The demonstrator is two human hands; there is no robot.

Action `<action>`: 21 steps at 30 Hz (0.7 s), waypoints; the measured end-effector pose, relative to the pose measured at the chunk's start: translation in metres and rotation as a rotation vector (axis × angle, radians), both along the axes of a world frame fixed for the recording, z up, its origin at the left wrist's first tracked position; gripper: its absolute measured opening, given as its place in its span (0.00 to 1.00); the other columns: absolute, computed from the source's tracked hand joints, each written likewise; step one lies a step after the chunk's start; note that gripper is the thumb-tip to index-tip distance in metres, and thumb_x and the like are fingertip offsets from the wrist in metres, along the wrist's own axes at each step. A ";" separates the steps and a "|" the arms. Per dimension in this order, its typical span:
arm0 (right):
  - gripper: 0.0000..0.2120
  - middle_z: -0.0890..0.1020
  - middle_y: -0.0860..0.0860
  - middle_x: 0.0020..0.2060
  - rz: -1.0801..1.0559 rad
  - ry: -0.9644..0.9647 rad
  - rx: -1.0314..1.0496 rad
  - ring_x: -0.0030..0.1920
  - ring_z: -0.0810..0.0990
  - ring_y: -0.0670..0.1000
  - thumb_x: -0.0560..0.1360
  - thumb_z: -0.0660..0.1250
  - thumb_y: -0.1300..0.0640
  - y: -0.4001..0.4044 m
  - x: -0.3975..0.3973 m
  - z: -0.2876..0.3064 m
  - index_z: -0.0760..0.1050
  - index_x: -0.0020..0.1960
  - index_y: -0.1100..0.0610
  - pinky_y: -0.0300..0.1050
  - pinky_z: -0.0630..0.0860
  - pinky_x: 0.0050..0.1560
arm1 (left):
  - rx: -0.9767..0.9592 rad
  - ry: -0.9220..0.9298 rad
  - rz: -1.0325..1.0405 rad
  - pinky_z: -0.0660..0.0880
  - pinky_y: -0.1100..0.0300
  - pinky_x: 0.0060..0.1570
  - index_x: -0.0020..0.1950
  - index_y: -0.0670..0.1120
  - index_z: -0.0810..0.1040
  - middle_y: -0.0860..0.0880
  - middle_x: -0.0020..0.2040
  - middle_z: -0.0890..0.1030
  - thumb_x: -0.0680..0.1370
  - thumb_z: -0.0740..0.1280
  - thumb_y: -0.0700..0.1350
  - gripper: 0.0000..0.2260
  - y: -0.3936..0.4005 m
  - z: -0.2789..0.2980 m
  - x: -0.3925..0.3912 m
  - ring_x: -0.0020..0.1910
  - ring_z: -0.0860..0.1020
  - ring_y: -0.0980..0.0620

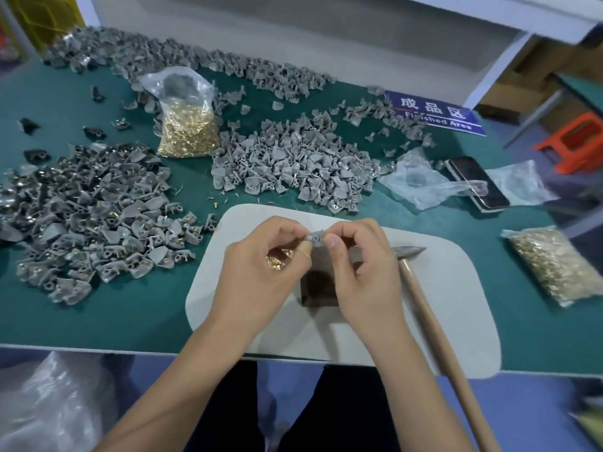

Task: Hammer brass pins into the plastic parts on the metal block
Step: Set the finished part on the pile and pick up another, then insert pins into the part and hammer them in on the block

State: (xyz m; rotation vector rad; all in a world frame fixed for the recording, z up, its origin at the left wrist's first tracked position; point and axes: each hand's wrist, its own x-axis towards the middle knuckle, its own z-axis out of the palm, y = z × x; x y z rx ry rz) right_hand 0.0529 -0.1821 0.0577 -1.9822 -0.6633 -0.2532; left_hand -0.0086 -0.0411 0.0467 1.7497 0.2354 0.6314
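Left hand (261, 265) and right hand (362, 259) fingertips pinch one plastic part (315, 238) (above the metal block (318, 288)).

Metal block (318, 287) mostly hidden beneath both hands, hammer (434, 308) handle cut off at bottom edge, pin perhaps unseen

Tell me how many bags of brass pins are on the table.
2. One open bag stands upright at the back, between the grey part piles. The other bag lies flat at the right edge, right of the hammer. Loose pins also sit under the left hand.
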 end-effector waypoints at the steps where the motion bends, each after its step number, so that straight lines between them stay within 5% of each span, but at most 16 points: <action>1: 0.05 0.77 0.43 0.47 -0.029 -0.043 -0.045 0.47 0.77 0.44 0.82 0.65 0.56 -0.004 0.000 -0.001 0.78 0.51 0.49 0.40 0.74 0.46 | -0.005 -0.008 -0.014 0.77 0.69 0.47 0.48 0.55 0.80 0.60 0.45 0.85 0.76 0.72 0.42 0.07 -0.004 0.000 0.002 0.46 0.84 0.58; 5: 0.04 0.77 0.45 0.48 -0.137 -0.065 -0.098 0.45 0.76 0.42 0.82 0.64 0.56 -0.016 -0.001 -0.003 0.78 0.52 0.53 0.43 0.74 0.45 | -0.015 -0.009 -0.088 0.76 0.71 0.47 0.49 0.56 0.80 0.60 0.46 0.85 0.77 0.73 0.40 0.09 -0.024 -0.004 0.010 0.46 0.83 0.60; 9: 0.08 0.78 0.50 0.48 -0.170 -0.167 -0.231 0.44 0.79 0.51 0.83 0.63 0.54 -0.028 -0.002 -0.002 0.79 0.51 0.56 0.57 0.77 0.39 | -0.025 0.003 -0.090 0.74 0.73 0.47 0.50 0.58 0.80 0.62 0.46 0.85 0.77 0.72 0.42 0.10 -0.036 -0.010 0.015 0.46 0.84 0.61; 12: 0.15 0.78 0.52 0.47 -0.193 -0.227 -0.304 0.43 0.80 0.56 0.82 0.58 0.50 -0.033 -0.003 -0.001 0.79 0.51 0.57 0.58 0.77 0.34 | 0.018 0.028 -0.114 0.74 0.73 0.48 0.49 0.57 0.81 0.61 0.47 0.85 0.76 0.71 0.45 0.07 -0.038 -0.011 0.020 0.47 0.84 0.61; 15: 0.10 0.79 0.51 0.47 -0.232 -0.208 -0.314 0.42 0.80 0.54 0.82 0.62 0.53 -0.035 -0.003 -0.004 0.80 0.51 0.56 0.52 0.76 0.39 | 0.081 0.046 -0.111 0.72 0.75 0.49 0.49 0.58 0.80 0.63 0.47 0.84 0.77 0.72 0.42 0.10 -0.040 -0.014 0.021 0.49 0.83 0.63; 19: 0.03 0.79 0.45 0.47 -0.193 -0.122 -0.222 0.44 0.76 0.42 0.80 0.68 0.56 -0.037 -0.004 -0.007 0.80 0.51 0.52 0.27 0.65 0.47 | 0.065 0.055 -0.085 0.73 0.75 0.48 0.48 0.58 0.80 0.63 0.46 0.85 0.77 0.72 0.38 0.13 -0.041 -0.014 0.019 0.48 0.83 0.63; 21: 0.03 0.79 0.42 0.46 -0.146 -0.077 -0.157 0.43 0.75 0.39 0.80 0.69 0.55 -0.039 -0.002 -0.006 0.81 0.51 0.51 0.27 0.68 0.46 | 0.055 0.050 -0.084 0.74 0.74 0.48 0.49 0.60 0.80 0.63 0.46 0.85 0.77 0.72 0.39 0.14 -0.040 -0.012 0.016 0.47 0.83 0.63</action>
